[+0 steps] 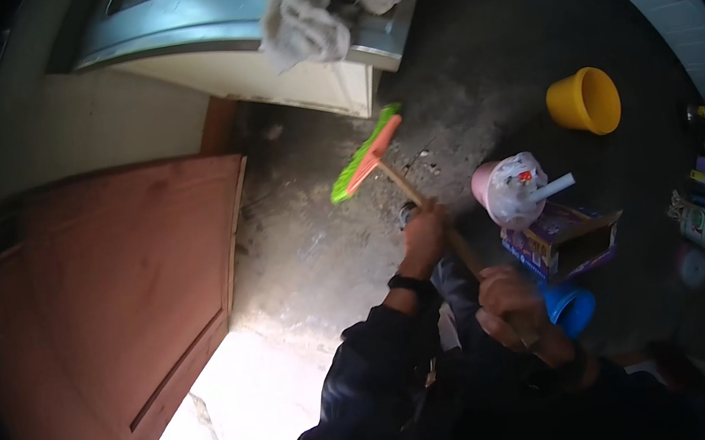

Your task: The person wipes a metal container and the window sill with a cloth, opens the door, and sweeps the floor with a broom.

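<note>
A broom (374, 155) with an orange head and green bristles is held over the dark floor, its wooden handle slanting down towards my body. My left hand (427, 230) is closed around the handle a little below the head. Lower down, my right hand (510, 299) wraps round the handle near its end, slightly blurred. Small bits of debris (424, 154) lie on the floor to the right of the broom head.
A yellow bucket (583, 102), a pink bin (510, 192) with a plastic liner, an open purple box (560, 241) and a blue bucket (570, 309) stand at the right. A brown door (115, 313) is at the left. A grey cloth (325, 10) hangs over a metal counter (175, 21).
</note>
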A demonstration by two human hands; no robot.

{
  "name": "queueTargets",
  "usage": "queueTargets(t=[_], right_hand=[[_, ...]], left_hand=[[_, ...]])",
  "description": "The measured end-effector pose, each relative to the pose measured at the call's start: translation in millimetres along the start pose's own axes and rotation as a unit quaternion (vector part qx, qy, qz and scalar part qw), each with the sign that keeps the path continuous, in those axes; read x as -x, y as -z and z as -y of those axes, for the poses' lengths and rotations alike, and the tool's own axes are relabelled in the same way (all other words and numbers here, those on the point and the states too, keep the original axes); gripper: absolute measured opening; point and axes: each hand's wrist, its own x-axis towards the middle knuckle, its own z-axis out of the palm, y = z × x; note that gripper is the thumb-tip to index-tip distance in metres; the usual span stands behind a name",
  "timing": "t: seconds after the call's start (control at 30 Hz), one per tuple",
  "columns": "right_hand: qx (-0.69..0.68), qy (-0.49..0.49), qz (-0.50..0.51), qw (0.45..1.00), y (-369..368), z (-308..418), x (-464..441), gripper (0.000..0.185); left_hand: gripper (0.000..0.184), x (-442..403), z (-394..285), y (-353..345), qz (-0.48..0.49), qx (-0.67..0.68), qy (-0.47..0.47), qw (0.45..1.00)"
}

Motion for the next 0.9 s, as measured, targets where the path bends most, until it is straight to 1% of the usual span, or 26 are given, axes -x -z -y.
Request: queueTargets(t=[0.03, 0.07, 0.13, 0.2, 0.27, 0.3, 0.33, 0.37, 0.4, 0.47, 0.5, 0.53, 0.6, 0.67, 0.7, 0.73, 0.77, 0.8, 0.83, 0.87, 0.9], right_hand=[[0.015, 0.007, -0.022, 1.000, -3.0, 8.2, 3.8, 0.020], [0.011, 0.014, -0.012, 1.000, -4.9, 15.3, 5.4, 0.021], [0.006, 0.029, 0.006, 1.000, -5.7, 28.6, 4.8, 0.024], [-0.032, 0.050, 0.061, 0.996, -7.9, 44.5, -3.2, 0.028], [-0.080, 0.064, 0.117, 0.988, -20.4, 61.1, -9.0, 0.031], [-0.089, 0.070, 0.134, 0.984, -31.2, 60.1, -9.6, 0.033], [-0.108, 0.057, 0.136, 0.983, -45.3, 55.3, -6.6, 0.033], [-0.128, 0.049, 0.143, 0.980, -59.6, 48.2, -7.2, 0.033], [-0.143, 0.039, 0.148, 0.978, -73.0, 37.2, -9.6, 0.032], [-0.164, 0.033, 0.214, 0.962, -91.5, 2.2, -15.0, 0.031], [-0.169, 0.039, 0.231, 0.957, -96.8, -9.4, -18.4, 0.030], [-0.142, 0.035, 0.240, 0.960, -97.9, -13.3, -22.3, 0.030], [-0.130, 0.031, 0.208, 0.969, -85.3, -4.2, -18.0, 0.030], [-0.087, 0.012, 0.209, 0.974, -53.7, 12.8, -10.3, 0.031], [-0.065, 0.008, 0.208, 0.976, -41.3, 20.2, -9.1, 0.032], [-0.042, 0.018, 0.178, 0.983, -36.1, 25.0, -9.1, 0.032], [-0.019, 0.027, 0.146, 0.989, -31.7, 28.3, -8.4, 0.033], [0.002, 0.033, 0.112, 0.993, -27.4, 32.9, -6.0, 0.033], [0.038, 0.018, 0.097, 0.994, -22.4, 39.1, -5.6, 0.028], [0.042, 0.005, 0.084, 0.996, -19.0, 41.4, -4.2, 0.028], [0.048, -0.010, 0.068, 0.996, -15.2, 43.2, -2.4, 0.028]], left_hand=[[0.011, 6.2, -9.8, -2.7, 0.009, 0.019, -0.012, 1.000], [0.010, 9.4, -17.1, 0.5, 0.013, 0.038, -0.028, 0.999], [0.011, 25.7, -30.8, 15.7, -0.016, 0.072, -0.018, 0.997], [0.012, 44.8, -44.7, 31.6, -0.057, 0.098, 0.000, 0.994], [0.014, 78.0, -39.7, 57.2, -0.113, 0.106, 0.040, 0.987], [0.017, 94.1, -27.5, 64.2, -0.138, 0.079, 0.069, 0.985], [0.018, 105.7, -11.5, 74.7, -0.134, 0.072, 0.113, 0.982], [0.018, 117.4, 14.1, 72.3, -0.183, 0.044, 0.122, 0.975], [0.017, 125.5, 33.4, 74.0, -0.193, 0.034, 0.166, 0.966], [0.017, 136.3, 80.6, 58.4, -0.239, 0.007, 0.173, 0.956], [0.018, 135.7, 88.4, 52.6, -0.222, 0.032, 0.192, 0.956], [0.018, 136.8, 93.0, 45.5, -0.202, 0.055, 0.209, 0.955], [0.022, 125.4, 70.0, 17.7, -0.223, 0.085, 0.229, 0.944], [0.024, 113.5, 34.7, -3.9, -0.220, 0.113, 0.222, 0.943], [0.023, 104.2, 21.6, -13.6, -0.226, 0.115, 0.193, 0.948], [0.021, 94.5, 11.1, -20.5, -0.231, 0.114, 0.162, 0.953], [0.022, 83.4, -6.9, -15.3, -0.216, 0.146, 0.147, 0.954], [0.022, 75.9, -20.5, -10.7, -0.177, 0.163, 0.146, 0.959], [0.023, 68.9, -32.5, -5.6, -0.136, 0.179, 0.146, 0.964], [0.024, 62.4, -40.4, -4.6, -0.094, 0.193, 0.143, 0.966], [0.022, 57.7, -41.6, -8.1, -0.080, 0.170, 0.099, 0.977]])
